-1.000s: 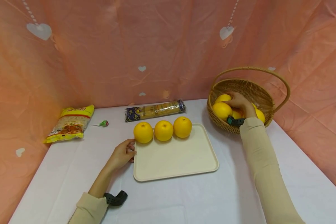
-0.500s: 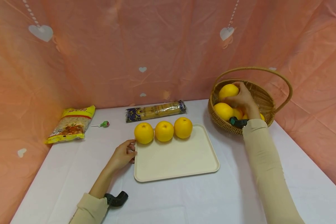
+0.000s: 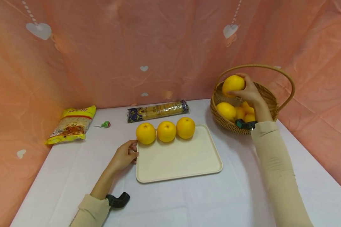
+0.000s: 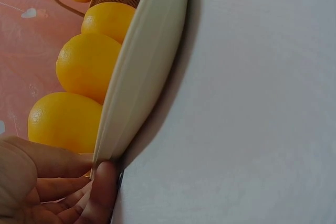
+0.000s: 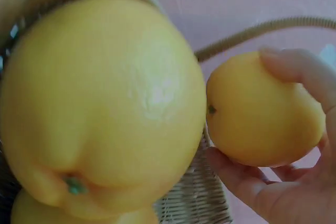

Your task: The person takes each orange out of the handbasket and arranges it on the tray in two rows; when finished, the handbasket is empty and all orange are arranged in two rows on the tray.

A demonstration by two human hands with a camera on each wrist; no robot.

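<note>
My right hand (image 3: 249, 91) grips a yellow orange (image 3: 233, 84) above the wicker basket (image 3: 221, 122), below its arched handle. In the right wrist view, thumb and fingers curl round this orange (image 5: 262, 114), whose small green stem end shows. Several more yellow fruits, including a large one (image 3: 226, 111), lie in the basket. At the left edge of the cream tray (image 3: 179, 160), my left hand (image 3: 124, 156) pinches the rim between thumb and fingers. Three oranges sit in a row along the tray's back edge: left (image 3: 146, 133), middle (image 3: 166, 131) and right (image 3: 186, 128).
Behind the tray lies a packet of dry noodles (image 3: 158, 111). A lollipop (image 3: 105, 124) and a yellow food bag (image 3: 72, 125) are at the back left. A pink curtain (image 3: 170, 47) hangs behind the white-covered table (image 3: 244, 189).
My right hand has lifted an orange up from among the fruits in the basket. The left hand, the tray and its three oranges have stayed in place.
</note>
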